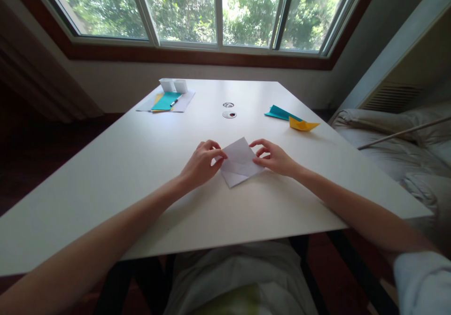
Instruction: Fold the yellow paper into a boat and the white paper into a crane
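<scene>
At the middle of the white bench (141,174), a partly folded white paper (240,162) lies flat, left hand (201,163) and right hand (276,157) fingers pinching its side corners, with finished teal (281,113) and yellow (302,125) folds beyond the paper, rightward

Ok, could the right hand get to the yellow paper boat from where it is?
Probably yes. The right hand rests on the white paper, and the yellow boat lies further out to its right on bare table, with nothing between them. Only the teal paper lies beside it.
</scene>
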